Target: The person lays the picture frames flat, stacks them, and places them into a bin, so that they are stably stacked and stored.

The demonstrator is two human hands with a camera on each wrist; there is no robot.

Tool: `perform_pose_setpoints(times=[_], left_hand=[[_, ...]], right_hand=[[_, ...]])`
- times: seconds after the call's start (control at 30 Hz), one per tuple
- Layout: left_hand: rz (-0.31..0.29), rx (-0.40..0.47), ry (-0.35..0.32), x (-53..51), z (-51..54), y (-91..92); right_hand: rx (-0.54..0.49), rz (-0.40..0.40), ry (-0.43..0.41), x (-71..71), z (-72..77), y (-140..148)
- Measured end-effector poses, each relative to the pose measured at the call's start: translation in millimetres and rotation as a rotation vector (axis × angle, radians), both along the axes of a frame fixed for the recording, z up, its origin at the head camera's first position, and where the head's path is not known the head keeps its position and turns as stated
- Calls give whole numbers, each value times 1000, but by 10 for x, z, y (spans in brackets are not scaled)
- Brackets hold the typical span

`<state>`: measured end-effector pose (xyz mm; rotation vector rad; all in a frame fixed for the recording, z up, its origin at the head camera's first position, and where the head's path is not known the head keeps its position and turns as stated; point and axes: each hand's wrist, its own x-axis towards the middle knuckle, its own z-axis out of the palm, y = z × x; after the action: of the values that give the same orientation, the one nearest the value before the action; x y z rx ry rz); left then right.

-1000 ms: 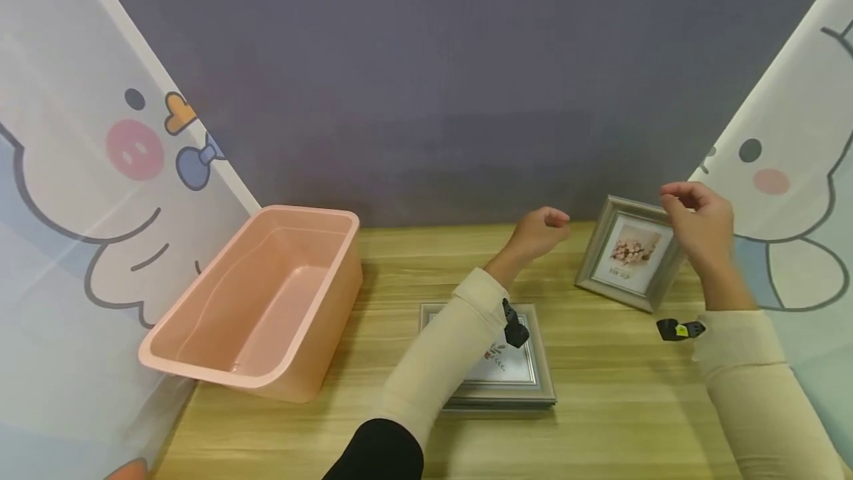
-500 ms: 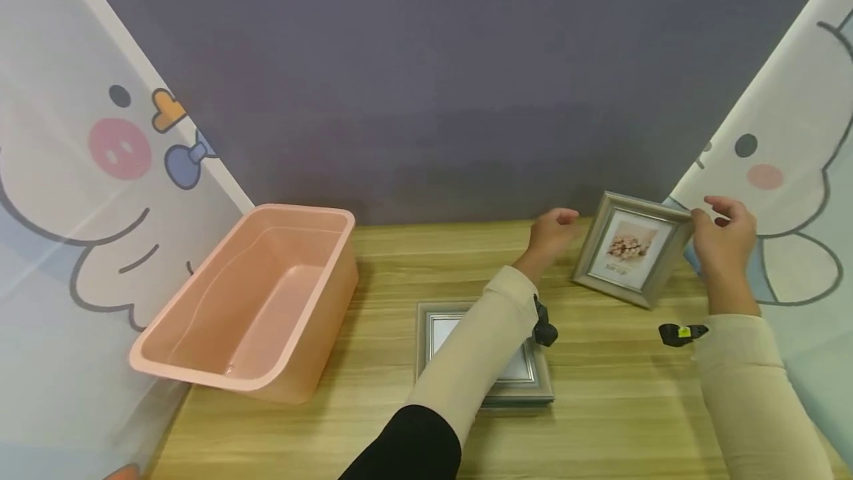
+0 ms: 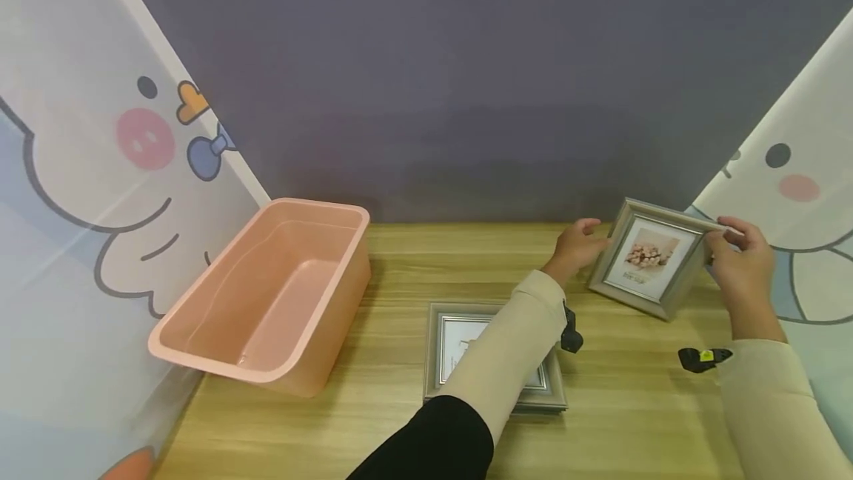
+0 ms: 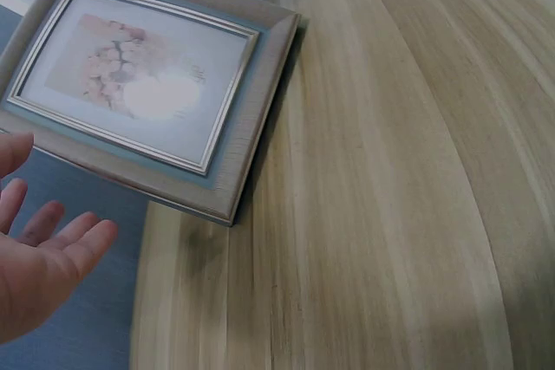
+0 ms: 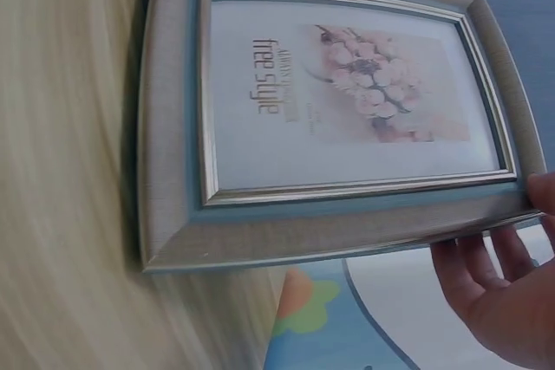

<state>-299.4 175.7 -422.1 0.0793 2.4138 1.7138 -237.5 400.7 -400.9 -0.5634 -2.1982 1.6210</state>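
Observation:
A picture frame (image 3: 645, 258) with a flower print stands tilted at the right of the table, its lower edge on the wood. My right hand (image 3: 745, 269) pinches its right side near the top; in the right wrist view the thumb (image 5: 543, 190) lies at the front edge and the fingers (image 5: 477, 270) reach behind. My left hand (image 3: 574, 249) is at the opposite side, thumb close to the edge. In the left wrist view its fingers (image 4: 82, 244) are spread and apart from the frame. Under my left forearm lies a stack of similar frames (image 3: 436, 350), partly hidden by the sleeve.
A pink plastic tub (image 3: 326, 302) stands at the left of the wooden table (image 3: 393, 361). A dark wall (image 3: 466, 95) rises behind the table. Cartoon-printed panels (image 3: 73, 169) close in both sides. Small black devices (image 3: 703, 358) sit on both wrists.
My left hand has moved right, up to the frame's left side. My right hand has moved outward and down, from in front of the frame's top corner to a pinch on its right edge.

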Motion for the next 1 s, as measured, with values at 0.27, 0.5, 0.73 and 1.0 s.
perform_pose_setpoints(times=[0.27, 0.5, 0.73, 1.0], left_hand=[[-61, -78, -1, 47, -66, 123], [-17, -39, -9, 67, -76, 210], [66, -134, 38, 77, -34, 265], [93, -174, 69, 57, -16, 263]], right_hand=[[-44, -1, 32, 58, -74, 74], [6, 17, 50, 88, -112, 90], [29, 0, 88, 50, -111, 72], [42, -11, 76, 25, -76, 44]])
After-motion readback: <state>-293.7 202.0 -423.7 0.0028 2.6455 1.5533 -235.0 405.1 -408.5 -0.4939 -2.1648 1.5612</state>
